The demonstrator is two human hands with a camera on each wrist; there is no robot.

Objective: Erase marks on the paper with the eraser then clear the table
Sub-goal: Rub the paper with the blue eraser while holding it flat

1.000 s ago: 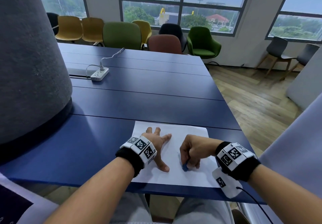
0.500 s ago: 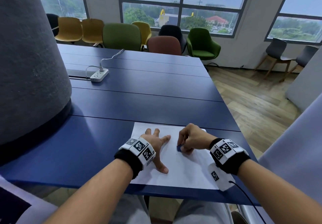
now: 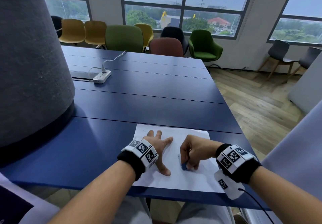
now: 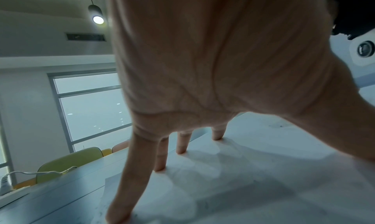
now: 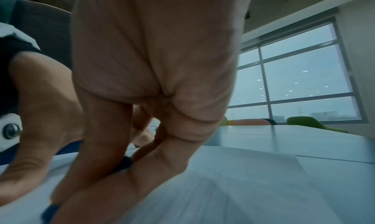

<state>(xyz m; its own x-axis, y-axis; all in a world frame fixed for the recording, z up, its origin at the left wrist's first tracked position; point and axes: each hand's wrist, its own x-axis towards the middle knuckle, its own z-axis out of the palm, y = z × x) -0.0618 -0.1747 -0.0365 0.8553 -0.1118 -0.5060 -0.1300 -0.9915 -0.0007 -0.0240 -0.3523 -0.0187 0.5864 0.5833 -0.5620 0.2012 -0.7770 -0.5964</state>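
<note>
A white sheet of paper [image 3: 176,176] lies at the near edge of the blue table [image 3: 139,105]. My left hand [image 3: 157,148] rests flat on the sheet's left part, fingers spread and straight, its fingertips [image 4: 160,168] pressing the paper [image 4: 253,179]. My right hand [image 3: 192,152] curls its fingers round a small blue eraser [image 3: 184,166] and presses it on the sheet's middle. In the right wrist view the eraser [image 5: 49,212] shows as a dark blue piece under the fingers, on the paper [image 5: 233,187]. A faint mark on the paper [image 3: 179,156] sits just beyond the eraser.
A large grey felt-covered column [image 3: 29,63] stands on the table's left. A white power strip [image 3: 102,76] with a cable lies further back. Coloured chairs [image 3: 123,38] line the far edge. To the right the table ends above a wooden floor [image 3: 257,108].
My right hand, with the eraser, slid away across the sheet and has now come back toward me. The left hand has stayed flat on the paper.
</note>
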